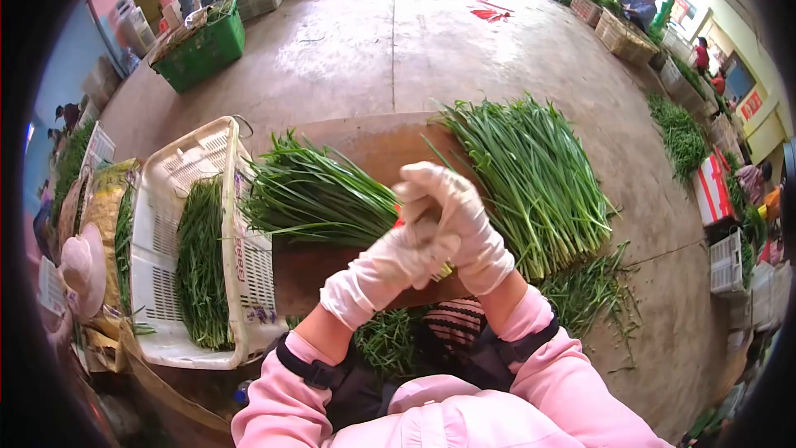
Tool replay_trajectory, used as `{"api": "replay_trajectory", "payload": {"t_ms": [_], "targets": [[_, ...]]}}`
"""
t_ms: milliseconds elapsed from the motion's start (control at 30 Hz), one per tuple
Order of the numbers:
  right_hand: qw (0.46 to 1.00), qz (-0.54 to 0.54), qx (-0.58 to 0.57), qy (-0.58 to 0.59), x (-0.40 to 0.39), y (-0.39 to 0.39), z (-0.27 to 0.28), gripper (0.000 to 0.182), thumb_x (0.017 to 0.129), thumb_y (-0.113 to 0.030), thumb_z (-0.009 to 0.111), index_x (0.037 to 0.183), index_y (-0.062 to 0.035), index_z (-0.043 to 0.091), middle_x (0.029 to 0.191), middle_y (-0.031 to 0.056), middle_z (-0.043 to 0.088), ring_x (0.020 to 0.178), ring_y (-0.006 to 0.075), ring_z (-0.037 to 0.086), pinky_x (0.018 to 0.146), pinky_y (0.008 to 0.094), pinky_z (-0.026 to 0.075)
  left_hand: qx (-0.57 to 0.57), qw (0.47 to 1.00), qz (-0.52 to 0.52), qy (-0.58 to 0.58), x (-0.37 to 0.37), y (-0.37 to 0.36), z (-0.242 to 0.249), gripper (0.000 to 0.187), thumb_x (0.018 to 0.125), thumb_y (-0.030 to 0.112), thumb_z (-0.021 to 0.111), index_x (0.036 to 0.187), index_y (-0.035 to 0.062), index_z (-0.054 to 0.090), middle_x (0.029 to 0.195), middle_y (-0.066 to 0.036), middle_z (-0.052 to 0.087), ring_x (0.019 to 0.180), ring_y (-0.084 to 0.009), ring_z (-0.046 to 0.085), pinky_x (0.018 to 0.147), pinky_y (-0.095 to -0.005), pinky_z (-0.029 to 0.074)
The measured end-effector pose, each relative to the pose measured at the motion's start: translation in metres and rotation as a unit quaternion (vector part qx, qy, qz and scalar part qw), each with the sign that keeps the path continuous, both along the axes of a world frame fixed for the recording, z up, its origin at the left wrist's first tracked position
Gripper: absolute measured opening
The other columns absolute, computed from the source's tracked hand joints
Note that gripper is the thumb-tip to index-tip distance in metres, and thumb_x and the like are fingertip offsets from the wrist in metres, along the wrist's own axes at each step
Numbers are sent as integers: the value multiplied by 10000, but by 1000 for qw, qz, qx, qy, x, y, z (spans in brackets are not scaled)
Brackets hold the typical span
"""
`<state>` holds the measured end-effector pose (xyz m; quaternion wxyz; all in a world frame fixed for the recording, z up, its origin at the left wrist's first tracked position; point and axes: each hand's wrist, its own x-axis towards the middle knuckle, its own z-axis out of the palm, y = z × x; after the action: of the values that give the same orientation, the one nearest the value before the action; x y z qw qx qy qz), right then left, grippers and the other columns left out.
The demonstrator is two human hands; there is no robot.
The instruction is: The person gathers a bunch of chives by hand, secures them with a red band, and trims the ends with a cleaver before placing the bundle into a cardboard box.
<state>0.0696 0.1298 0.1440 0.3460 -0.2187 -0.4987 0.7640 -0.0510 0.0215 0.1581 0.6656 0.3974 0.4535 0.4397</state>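
I see a bundle of green chives [319,199] lying on the wooden worktop [365,145], its leaves spreading to the left and its stem ends gathered at the middle, under my hands. My right hand [456,216], in a white glove, is closed around the stem ends from above. My left hand [398,265], also gloved, is closed too and touches the right one from the near side; something red shows between them, too hidden to name. On the right part of the worktop rests a big loose pile of chives [535,178], near the bundle but apart from it. Some stray chives [593,290] lie on the floor on the near right.

Left of the worktop stands a white plastic crate [157,216] with more chives inside. The floor [398,41] is bare grey concrete, a little shiny. Far left is a green crate [203,46], and far right I see woven baskets [622,37], heaps of greens and some people sitting along a yellow wall.
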Motion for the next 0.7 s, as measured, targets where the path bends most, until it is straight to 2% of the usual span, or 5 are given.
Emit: {"api": "replay_trajectory", "payload": {"t_ms": [300,433,600,667,700], "targets": [[861,-87,449,-223,-8,49,-56,208,931,-246,727,842,-58,720,889,19,704,804,178,639,745,326,505,-25,893,161,420,-57,9,-35,369,980,389,691,806,67,647,659,38,515,616,-102,430,584,-299,386],[973,55,8,-223,-31,48,-80,639,864,-256,761,1454,-97,573,1305,125,693,1132,218,671,990,325,480,-77,878,119,457,-30,17,-21,488,878,503,770,874,25,675,736,-57,641,687,-154,557,673,-337,463],[951,59,25,-303,-29,47,-66,504,820,-97,810,1295,-35,653,1082,83,714,946,177,665,807,294,524,-89,891,131,426,-29,26,-53,414,891,442,761,908,34,694,759,-72,672,693,-193,591,692,-348,484],[777,54,508,-369,-16,50,-72,324,804,-121,805,1124,-143,760,1051,63,726,932,234,691,809,345,542,-79,856,130,495,-29,29,-58,341,921,387,734,913,48,694,759,-75,671,690,-208,597,699,-339,488],[795,62,446,-406,-17,49,-64,163,802,-174,791,964,-192,796,1002,58,721,913,282,689,807,386,547,-79,856,130,495,-29,29,-56,341,921,387,734,913,48,694,759,-75,671,690,-208,597,699,-339,488]]}}
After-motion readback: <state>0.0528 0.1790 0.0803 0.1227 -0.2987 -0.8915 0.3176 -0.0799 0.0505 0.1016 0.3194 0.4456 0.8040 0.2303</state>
